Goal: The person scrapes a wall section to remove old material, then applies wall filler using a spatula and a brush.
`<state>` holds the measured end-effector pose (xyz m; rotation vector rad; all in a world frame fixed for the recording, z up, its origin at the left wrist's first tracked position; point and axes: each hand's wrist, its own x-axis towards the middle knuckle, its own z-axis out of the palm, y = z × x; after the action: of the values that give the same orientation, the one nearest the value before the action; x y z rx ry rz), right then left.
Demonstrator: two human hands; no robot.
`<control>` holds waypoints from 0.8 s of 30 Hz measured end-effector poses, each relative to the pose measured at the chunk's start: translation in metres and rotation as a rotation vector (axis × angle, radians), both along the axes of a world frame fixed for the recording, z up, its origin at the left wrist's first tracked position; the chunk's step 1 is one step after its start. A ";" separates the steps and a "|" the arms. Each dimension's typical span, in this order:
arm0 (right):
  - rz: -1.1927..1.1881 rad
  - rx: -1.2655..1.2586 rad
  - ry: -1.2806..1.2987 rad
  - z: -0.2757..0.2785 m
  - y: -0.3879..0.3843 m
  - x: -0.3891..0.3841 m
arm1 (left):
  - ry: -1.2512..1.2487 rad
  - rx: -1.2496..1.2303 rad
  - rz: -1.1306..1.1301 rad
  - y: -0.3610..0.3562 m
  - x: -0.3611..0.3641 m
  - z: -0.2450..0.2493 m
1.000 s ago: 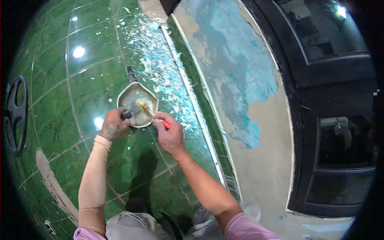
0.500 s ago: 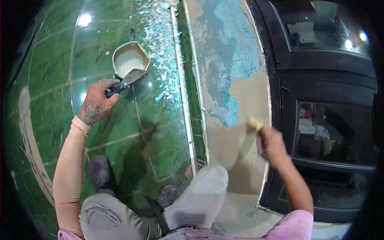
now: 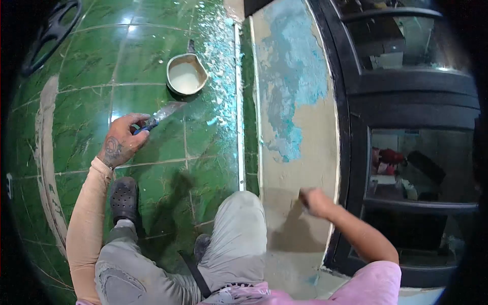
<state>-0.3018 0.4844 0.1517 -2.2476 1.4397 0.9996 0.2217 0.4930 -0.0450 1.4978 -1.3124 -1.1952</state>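
Note:
My left hand (image 3: 122,138) grips a putty knife (image 3: 161,116) by its blue handle, blade pointing toward a small pan of whitish liquid (image 3: 186,76) on the green tiled floor (image 3: 86,101). My right hand (image 3: 314,201) is closed around a brush that is mostly hidden and blurred. It is pressed against the lower part of a beige wall strip (image 3: 300,152) with patches of peeling blue paint (image 3: 292,76).
Paint flakes litter the floor near the wall's base (image 3: 218,46). A dark framed door with glass panes (image 3: 406,152) stands right of the wall strip. My knees and a black shoe (image 3: 124,198) are below. A black wheel-like object (image 3: 51,28) lies at top left.
My right hand left the pan, swung to the wall and moved down it. My left hand lifted the putty knife away from the pan. The view shifted toward the wall.

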 end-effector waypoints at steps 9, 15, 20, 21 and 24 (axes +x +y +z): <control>-0.006 -0.543 -0.196 0.008 -0.134 0.062 | 0.015 0.066 0.045 0.013 0.014 -0.012; -0.123 0.314 0.146 0.004 0.088 -0.025 | 0.132 0.196 0.080 0.017 0.010 -0.011; -0.316 -0.195 -0.013 0.135 -0.007 0.053 | 0.156 0.196 0.066 0.015 0.005 -0.014; -0.147 -0.348 -0.116 0.134 -0.027 0.056 | 0.166 0.198 0.062 0.012 0.001 -0.013; -0.011 -0.454 -0.222 0.102 -0.033 0.040 | 0.178 0.169 0.073 0.011 0.004 -0.011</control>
<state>-0.2618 0.4513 0.2536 -2.5506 1.7047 0.4254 0.2255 0.5035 -0.0560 1.5058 -1.0519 -1.3857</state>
